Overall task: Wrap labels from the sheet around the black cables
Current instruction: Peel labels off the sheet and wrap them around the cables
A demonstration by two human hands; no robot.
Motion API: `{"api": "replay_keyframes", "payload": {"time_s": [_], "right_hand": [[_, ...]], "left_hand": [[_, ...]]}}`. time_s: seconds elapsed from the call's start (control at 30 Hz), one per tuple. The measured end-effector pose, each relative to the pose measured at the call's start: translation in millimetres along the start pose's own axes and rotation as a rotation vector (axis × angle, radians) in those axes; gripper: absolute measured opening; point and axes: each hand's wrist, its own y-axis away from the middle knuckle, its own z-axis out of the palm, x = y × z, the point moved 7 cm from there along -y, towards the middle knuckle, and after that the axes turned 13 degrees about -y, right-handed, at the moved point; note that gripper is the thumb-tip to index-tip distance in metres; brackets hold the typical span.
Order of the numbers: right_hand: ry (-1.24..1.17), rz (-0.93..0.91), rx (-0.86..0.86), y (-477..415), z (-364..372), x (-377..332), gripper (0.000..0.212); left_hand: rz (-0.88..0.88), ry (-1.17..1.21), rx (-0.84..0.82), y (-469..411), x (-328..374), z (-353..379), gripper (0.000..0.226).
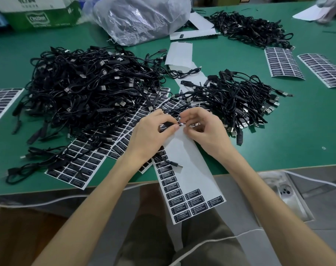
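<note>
My left hand [153,131] pinches a black cable [166,125] by its inline block, just above the white label sheet [190,169]. My right hand [203,129] meets it from the right, fingers curled, pinching a small black label [181,121] against the cable. The cable's USB plug [177,166] lies on the sheet below my left wrist. The sheet hangs over the table's front edge, with black labels [182,206] left along its left side and bottom. A big heap of black cables [86,89] lies to the left, a smaller heap [236,100] to the right.
More label sheets lie under the big heap [90,158], at the left edge [2,100] and far right [284,62]. A clear plastic bag [142,18] and a green carton [42,16] stand at the back, beside a third cable heap [253,29]. Someone else's hand [328,8] is top right.
</note>
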Motion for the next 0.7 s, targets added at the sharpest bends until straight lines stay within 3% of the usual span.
{"api": "replay_keyframes", "payload": {"time_s": [0.2,0.37,0.57,0.7], "right_hand": [[0.049,0.006,-0.015,0.3,4.3,1.2,0.04],[0.198,-0.038,-0.03,0.3,7.8,-3.1,0.044],[0.285,-0.185,-0.028,6.4,13.4,-19.5,0.015],[0.273,-0.137,0.011,4.1,8.2,-16.4,0.014]], "left_hand": [[-0.065,0.057,0.04,-1.6,-5.5,-1.7,0.006],[-0.101,0.296,0.009,-2.3,-9.8,-2.7,0.004],[-0.102,0.323,-0.055,-1.7,-9.6,0.8,0.006],[-0.103,0.316,-0.071,-2.4,-9.7,1.0,0.004]]}}
